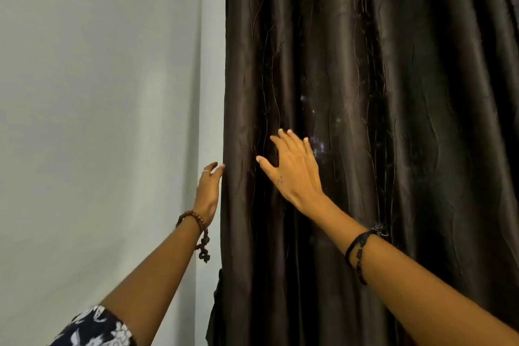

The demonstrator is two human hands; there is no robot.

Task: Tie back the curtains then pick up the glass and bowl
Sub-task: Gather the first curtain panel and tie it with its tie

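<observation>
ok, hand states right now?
Left hand: open, fingertips at the curtain edge, holding nothing.
Right hand: open, flat against the curtain, holding nothing.

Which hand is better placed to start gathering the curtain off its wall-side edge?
Probably the left hand: its fingertips sit right at the dark curtain edge beside the white wall, ready to hook around it. The right hand lies open over the folds further in, better for sweeping fabric.

A plain, pale grey-white painted wall (92, 109) fills the left side, softly and evenly lit, with a narrow white vertical moulding (209, 64) along its right edge.
</observation>
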